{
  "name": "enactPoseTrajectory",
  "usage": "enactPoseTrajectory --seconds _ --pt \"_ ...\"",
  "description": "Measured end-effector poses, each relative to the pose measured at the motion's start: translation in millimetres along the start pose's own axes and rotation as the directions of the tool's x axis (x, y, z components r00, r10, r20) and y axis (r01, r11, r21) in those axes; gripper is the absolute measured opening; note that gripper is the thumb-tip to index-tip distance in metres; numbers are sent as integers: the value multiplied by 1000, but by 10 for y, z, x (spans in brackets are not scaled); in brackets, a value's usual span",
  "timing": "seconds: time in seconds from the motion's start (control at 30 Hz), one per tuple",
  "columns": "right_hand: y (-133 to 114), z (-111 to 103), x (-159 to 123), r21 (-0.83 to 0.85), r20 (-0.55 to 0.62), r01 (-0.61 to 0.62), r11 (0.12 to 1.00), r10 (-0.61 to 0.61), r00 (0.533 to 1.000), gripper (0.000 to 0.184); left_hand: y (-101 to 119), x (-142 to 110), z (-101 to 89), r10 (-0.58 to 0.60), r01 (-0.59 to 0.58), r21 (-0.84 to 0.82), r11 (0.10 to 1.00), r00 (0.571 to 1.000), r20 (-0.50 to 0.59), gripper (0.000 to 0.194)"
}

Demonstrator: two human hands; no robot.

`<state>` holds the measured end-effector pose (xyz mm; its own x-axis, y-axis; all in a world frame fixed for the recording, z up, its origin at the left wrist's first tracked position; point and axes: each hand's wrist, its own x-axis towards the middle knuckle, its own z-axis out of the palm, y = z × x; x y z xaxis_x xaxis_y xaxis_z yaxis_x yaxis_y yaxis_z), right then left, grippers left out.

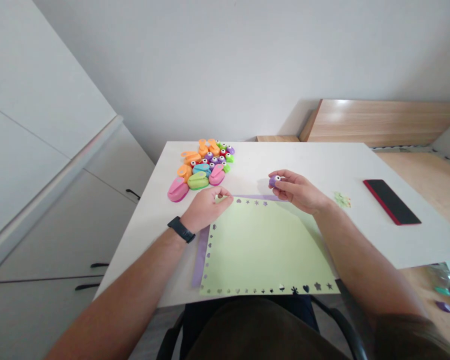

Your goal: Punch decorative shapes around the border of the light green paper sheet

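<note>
My left hand (206,207) lies on the top left corner of a pale green paper sheet (264,250), its fingers curled on the paper. Small punched shapes, such as hearts and stars, run along the sheet's edges. A purple sheet (200,255) shows beneath its left and top edges. My right hand (298,191) holds a small purple craft punch (274,181) between fingers and thumb, above the table just past the sheet's top edge. A pile of colourful craft punches (200,170) stands to the far left of the sheet.
The white table (270,162) carries a black phone with a red case (392,201) at the right and pale green paper scraps (342,200) near it. White cabinets with black handles (75,200) stand to the left. Light wood furniture (378,122) stands behind.
</note>
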<state>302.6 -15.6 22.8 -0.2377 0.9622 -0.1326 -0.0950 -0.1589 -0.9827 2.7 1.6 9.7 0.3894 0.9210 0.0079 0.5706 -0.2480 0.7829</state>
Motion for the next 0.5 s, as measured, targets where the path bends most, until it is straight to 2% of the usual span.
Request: enactPoseTrajectory --seconds 0.13,0.3,0.4,0.5 --pt "5 -14 -16 25 0 21 999 -21 1000 33 27 -11 -46 -11 11 5 1000 1000 -5 31" --pt "77 -57 -8 -131 -5 62 989 -63 998 38 9 -18 -42 -46 46 -2 999 998 -40 31" --pt "115 -73 3 -171 -12 54 984 -57 998 44 11 -23 -35 -48 49 7 999 998 -39 32" --pt "139 -82 24 -209 -19 43 977 -48 999 41 26 -27 -44 -29 29 14 999 999 -44 30"
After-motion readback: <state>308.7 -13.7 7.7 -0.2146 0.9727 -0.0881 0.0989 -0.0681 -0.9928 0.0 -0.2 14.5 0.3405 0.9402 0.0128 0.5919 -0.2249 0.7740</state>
